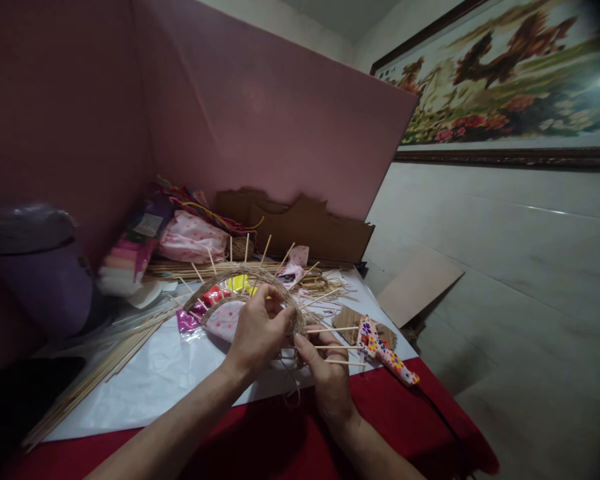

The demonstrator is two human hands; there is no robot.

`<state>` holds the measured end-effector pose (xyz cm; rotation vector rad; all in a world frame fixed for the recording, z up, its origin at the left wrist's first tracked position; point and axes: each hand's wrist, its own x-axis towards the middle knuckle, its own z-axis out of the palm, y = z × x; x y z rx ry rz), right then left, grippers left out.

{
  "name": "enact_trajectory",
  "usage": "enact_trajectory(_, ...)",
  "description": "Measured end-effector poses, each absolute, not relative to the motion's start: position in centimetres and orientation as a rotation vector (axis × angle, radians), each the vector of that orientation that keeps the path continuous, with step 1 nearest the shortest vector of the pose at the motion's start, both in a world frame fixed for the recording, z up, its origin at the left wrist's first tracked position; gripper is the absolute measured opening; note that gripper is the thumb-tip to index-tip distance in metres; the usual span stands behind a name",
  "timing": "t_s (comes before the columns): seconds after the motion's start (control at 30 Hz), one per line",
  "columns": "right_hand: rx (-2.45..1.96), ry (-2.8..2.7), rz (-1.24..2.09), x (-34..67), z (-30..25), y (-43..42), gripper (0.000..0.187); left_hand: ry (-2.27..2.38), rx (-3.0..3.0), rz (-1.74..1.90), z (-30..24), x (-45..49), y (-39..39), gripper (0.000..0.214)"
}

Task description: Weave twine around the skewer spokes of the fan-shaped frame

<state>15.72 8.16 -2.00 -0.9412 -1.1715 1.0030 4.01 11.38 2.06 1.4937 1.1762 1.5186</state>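
Note:
My left hand [257, 330] grips the near rim of a small round basket frame [245, 277] woven from jute twine, with thin bamboo sticks [330, 330] standing out of it like spokes. My right hand [327, 373] is closed in a pinch just right of the rim, on the twine [293, 387], which hangs in a loose loop below the hands. Both hands touch the frame over a white sheet [180, 380] on the red table [420, 427].
A flower-patterned glue gun [387, 353] with a black cord lies right of my hands. Long bamboo sticks [95, 367] lie at left. Pink fabric [193, 237], coloured packets and cardboard [305, 227] sit behind, against pink panels. A purple container [40, 273] stands at far left.

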Motion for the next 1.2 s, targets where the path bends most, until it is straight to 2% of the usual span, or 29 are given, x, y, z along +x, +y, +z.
enact_trajectory(1.2, -0.93, -1.218, 0.965, 16.0, -2.18, 7.72, 0.019, 1.262, 1.475, 1.571, 1.85, 4.58, 11.25, 0.016)
